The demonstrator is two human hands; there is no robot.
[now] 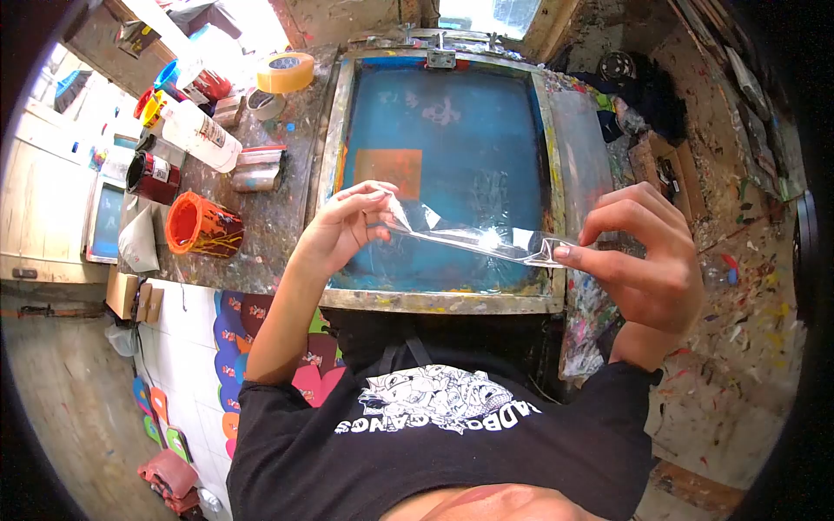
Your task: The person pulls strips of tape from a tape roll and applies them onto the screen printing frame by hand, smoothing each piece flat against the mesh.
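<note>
A strip of clear tape [473,240] stretches between my two hands, shiny and slightly twisted. My left hand [352,217] pinches its left end between thumb and fingers. At the other end, my right hand [643,252] grips the strip between thumb and forefinger. Beneath the tape lies a screen printing frame [334,165] with blue mesh [452,95]. An orange square [388,171] shows on the mesh, left of the middle. The tape hangs above the lower part of the mesh; whether it touches the mesh I cannot tell.
On the paint-stained table [282,195] to the left stand an orange paint tub [204,226], a dark paint can [153,177], a white bottle [201,136] and a yellow tape roll [285,72]. A hinge clamp [440,58] sits at the frame's far edge. A cardboard box [667,174] is at right.
</note>
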